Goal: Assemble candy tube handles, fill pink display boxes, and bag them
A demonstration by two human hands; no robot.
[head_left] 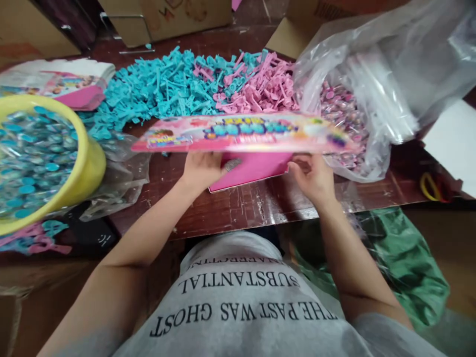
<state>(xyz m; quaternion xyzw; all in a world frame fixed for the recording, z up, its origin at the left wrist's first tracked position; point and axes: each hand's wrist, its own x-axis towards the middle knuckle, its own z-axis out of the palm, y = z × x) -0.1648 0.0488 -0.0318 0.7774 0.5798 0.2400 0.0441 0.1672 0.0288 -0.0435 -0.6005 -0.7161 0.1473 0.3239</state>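
A pink cardboard display box (256, 167) with a wide printed panel (245, 133) along its top is held over the table's front edge. My left hand (203, 168) grips it from the left, the fingers partly hidden behind the panel. A small patterned greyish piece (232, 164) shows by my left thumb; what it is I cannot tell. At the box's right edge, my right hand (314, 178) is closed with thumb and curled fingers. Beyond the panel lie heaps of turquoise plastic pieces (159, 87) and pink plastic pieces (266, 87).
At left stands a yellow tub (91, 163) of wrapped turquoise items, near a stack of flat printed cartons (82, 96). A clear plastic bag (372, 158) of small pink packets sits at right, with yellow-handled scissors (429, 187) beyond. Cardboard boxes (178, 22) line the back.
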